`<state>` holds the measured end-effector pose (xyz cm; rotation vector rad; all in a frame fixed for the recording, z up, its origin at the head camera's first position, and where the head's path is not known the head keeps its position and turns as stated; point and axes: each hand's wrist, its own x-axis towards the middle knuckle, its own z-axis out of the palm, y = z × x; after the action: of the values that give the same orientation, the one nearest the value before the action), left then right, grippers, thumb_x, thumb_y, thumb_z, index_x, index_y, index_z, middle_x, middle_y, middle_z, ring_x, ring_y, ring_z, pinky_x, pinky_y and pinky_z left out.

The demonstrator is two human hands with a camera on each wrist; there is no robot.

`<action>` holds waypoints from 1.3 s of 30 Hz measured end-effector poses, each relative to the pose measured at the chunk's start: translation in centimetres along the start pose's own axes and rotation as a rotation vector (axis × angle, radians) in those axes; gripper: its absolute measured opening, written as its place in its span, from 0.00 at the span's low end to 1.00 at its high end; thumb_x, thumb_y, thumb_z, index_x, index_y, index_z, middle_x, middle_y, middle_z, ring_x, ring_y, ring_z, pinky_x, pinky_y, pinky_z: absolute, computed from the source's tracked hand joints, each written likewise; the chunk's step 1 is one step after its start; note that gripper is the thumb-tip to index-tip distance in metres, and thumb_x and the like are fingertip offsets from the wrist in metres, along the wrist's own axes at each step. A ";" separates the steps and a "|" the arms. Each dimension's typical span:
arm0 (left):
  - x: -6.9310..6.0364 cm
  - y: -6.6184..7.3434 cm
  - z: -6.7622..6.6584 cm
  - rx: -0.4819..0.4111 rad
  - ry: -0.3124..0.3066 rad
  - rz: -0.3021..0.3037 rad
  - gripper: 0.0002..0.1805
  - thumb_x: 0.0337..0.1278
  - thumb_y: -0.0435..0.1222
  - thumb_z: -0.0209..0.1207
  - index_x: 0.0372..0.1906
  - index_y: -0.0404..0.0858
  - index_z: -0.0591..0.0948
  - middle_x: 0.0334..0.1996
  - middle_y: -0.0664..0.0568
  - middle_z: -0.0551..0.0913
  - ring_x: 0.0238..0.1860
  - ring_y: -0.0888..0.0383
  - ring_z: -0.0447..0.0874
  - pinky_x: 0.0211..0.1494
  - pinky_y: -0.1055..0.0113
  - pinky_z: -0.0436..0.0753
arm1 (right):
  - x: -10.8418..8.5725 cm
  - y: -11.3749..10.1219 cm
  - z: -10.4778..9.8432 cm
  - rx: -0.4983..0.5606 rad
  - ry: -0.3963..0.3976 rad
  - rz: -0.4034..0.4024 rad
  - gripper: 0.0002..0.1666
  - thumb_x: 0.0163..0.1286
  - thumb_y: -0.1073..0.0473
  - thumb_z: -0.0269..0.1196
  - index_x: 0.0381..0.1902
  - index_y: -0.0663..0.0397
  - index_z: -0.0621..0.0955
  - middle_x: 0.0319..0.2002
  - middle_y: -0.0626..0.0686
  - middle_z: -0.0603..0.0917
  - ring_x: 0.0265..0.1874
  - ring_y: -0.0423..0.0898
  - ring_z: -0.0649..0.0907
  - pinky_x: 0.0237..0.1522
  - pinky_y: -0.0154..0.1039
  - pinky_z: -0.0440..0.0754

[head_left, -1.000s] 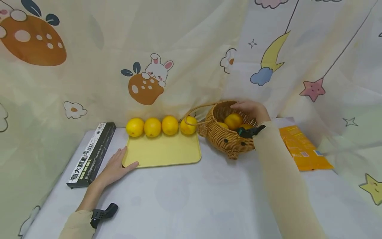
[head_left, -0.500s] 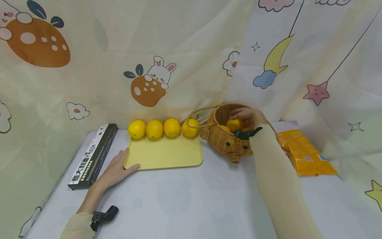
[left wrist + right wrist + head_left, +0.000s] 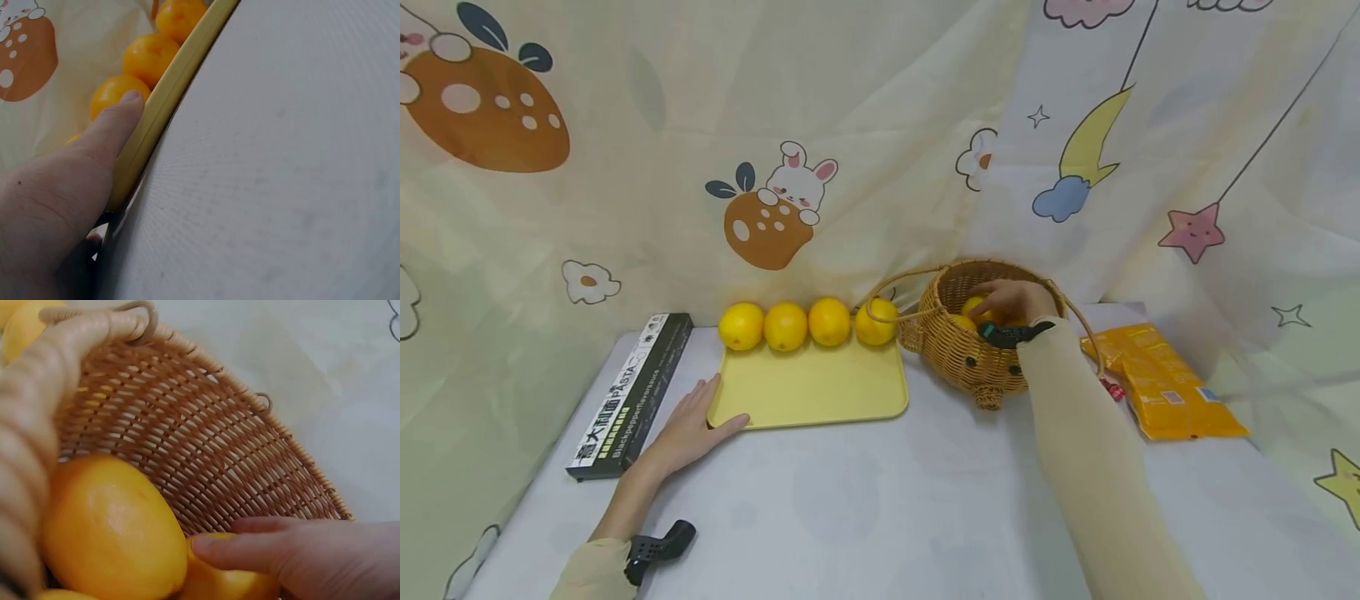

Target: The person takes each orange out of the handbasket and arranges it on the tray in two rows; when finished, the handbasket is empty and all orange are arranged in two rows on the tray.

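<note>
Four oranges [image 3: 786, 326] stand in a row along the back of a yellow tray [image 3: 812, 387]. My left hand [image 3: 688, 425] lies at the tray's front left corner, fingers spread along the left side and thumb on the front rim; the left wrist view shows that thumb [image 3: 122, 119] against the tray rim [image 3: 147, 131]. Inside the wicker basket [image 3: 958, 358], my right hand [image 3: 1018, 298] has its fingers around an orange [image 3: 976, 310]. In the right wrist view the hand [image 3: 312, 556] grips an orange [image 3: 215, 578] beside a larger-looking orange [image 3: 115, 528]; its farther fingertips are hidden.
A black and white pasta box [image 3: 628, 396] lies left of the tray. Right of the basket are an orange packet [image 3: 1172, 392] and a small red item [image 3: 1112, 388]. The basket's loop handle [image 3: 910, 273] reaches over the rightmost orange on the tray. A printed cloth hangs behind.
My right hand has moved down and left into the basket, its fingers closing around an orange. The basket's right handle has come into sight. The left hand keeps its place at the tray.
</note>
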<state>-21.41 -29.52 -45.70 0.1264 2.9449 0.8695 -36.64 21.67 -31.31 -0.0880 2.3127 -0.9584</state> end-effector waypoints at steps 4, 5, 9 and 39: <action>0.0 0.0 -0.1 0.001 0.005 0.003 0.60 0.56 0.65 0.54 0.77 0.31 0.42 0.76 0.29 0.42 0.76 0.30 0.39 0.74 0.31 0.44 | 0.1 0.2 0.3 -0.010 0.012 -0.012 0.39 0.73 0.56 0.55 0.77 0.50 0.53 0.78 0.62 0.45 0.72 0.66 0.59 0.73 0.57 0.63; 0.0 0.0 -0.1 0.002 0.006 0.004 0.60 0.56 0.65 0.55 0.77 0.31 0.41 0.76 0.29 0.42 0.76 0.30 0.39 0.74 0.31 0.44 | 0.2 0.2 0.3 -0.028 0.017 -0.013 0.39 0.73 0.56 0.55 0.77 0.50 0.53 0.78 0.62 0.46 0.71 0.66 0.60 0.72 0.57 0.64; 0.0 -0.1 -0.1 0.006 0.006 0.007 0.60 0.56 0.65 0.55 0.77 0.31 0.42 0.76 0.29 0.42 0.76 0.29 0.39 0.73 0.31 0.44 | 0.6 0.5 0.4 -0.074 0.041 -0.018 0.40 0.73 0.54 0.56 0.77 0.50 0.52 0.77 0.65 0.48 0.70 0.67 0.62 0.71 0.57 0.66; 0.0 -0.4 0.2 -0.004 0.005 0.006 0.60 0.56 0.66 0.54 0.77 0.33 0.41 0.76 0.30 0.42 0.76 0.30 0.38 0.74 0.31 0.42 | -1.0 -1.7 -2.6 -0.130 0.157 -0.381 0.37 0.70 0.52 0.62 0.73 0.49 0.63 0.63 0.63 0.71 0.55 0.55 0.76 0.56 0.53 0.82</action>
<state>-21.41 -29.72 -46.05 0.1327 2.9483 0.8783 -37.62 22.30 -28.23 -0.5415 2.5564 -1.0246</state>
